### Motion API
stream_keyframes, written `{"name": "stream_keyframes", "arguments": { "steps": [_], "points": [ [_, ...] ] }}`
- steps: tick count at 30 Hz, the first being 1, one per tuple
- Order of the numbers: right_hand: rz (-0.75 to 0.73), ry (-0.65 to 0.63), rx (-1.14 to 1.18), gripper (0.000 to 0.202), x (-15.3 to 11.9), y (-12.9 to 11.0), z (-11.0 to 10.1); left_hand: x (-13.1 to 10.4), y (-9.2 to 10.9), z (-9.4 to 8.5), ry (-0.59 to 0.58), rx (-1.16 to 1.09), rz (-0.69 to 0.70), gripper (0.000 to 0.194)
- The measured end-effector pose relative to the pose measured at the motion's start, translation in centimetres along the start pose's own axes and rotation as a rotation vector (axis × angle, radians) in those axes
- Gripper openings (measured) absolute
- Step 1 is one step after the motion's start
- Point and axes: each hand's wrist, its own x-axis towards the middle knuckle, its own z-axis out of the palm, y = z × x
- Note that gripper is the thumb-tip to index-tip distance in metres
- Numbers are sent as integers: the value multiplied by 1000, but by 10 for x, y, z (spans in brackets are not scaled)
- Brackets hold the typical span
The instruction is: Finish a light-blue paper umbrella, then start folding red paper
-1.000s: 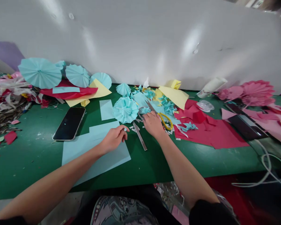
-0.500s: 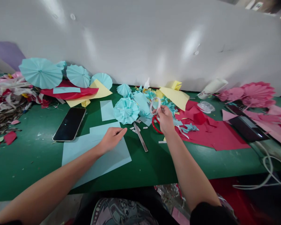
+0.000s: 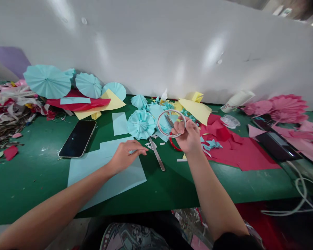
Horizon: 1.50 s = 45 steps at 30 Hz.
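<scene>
My right hand [image 3: 189, 137] grips a thin roll of white tape [image 3: 158, 124] by its right side, raised over the table and turned so its wide opening faces me. Through the ring I see scissor blades, and below it the red handle of the scissors [image 3: 174, 144]. My left hand [image 3: 125, 156] hovers over light blue paper sheets [image 3: 106, 184], its fingers loosely bent and the thumb apart from them, with nothing visible in it. Between the hands lies a narrow metal strip [image 3: 157, 154]. Just beyond is a pleated blue paper rosette [image 3: 141, 124].
A phone [image 3: 78, 139] lies left of the blue sheets. Blue paper fans [image 3: 47, 81] lean along the wall. Red paper [image 3: 258, 152] and pink paper flowers [image 3: 288, 107] are on the right, beside a black device [image 3: 278, 144] with a white cable [image 3: 302, 184].
The tape roll has come nearer and turned to face me, so its ring looks larger. My left hand has shifted slightly right, its fingers loosening from a more closed pose.
</scene>
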Motion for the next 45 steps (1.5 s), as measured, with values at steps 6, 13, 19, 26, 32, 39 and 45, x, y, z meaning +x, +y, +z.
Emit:
{"name": "stream_keyframes", "arguments": {
  "steps": [6, 13, 19, 26, 32, 39, 45],
  "points": [
    [283, -137, 185, 34, -14, 10, 18, -7, 0, 5, 275, 605, 558, 9],
    [412, -483, 126, 37, -28, 20, 28, -10, -1, 6, 39, 707, 676, 11],
    [454, -690, 62, 43, -33, 14, 31, -6, -1, 7, -15, 625, 736, 16],
    [424, -738, 36, 29, -34, 10, 29, -7, -5, 10, -78, 619, 725, 17],
    [273, -518, -267, 18, -29, 11, 27, -9, -4, 11, 153, 494, 580, 16],
    [68, -516, -589, 15, -21, 16, 19, 0, 2, -4, 156, 295, 436, 10],
    [-153, -492, -788, 16, -22, 17, 25, -3, 5, 2, -14, 65, 273, 11]
  ]
}}
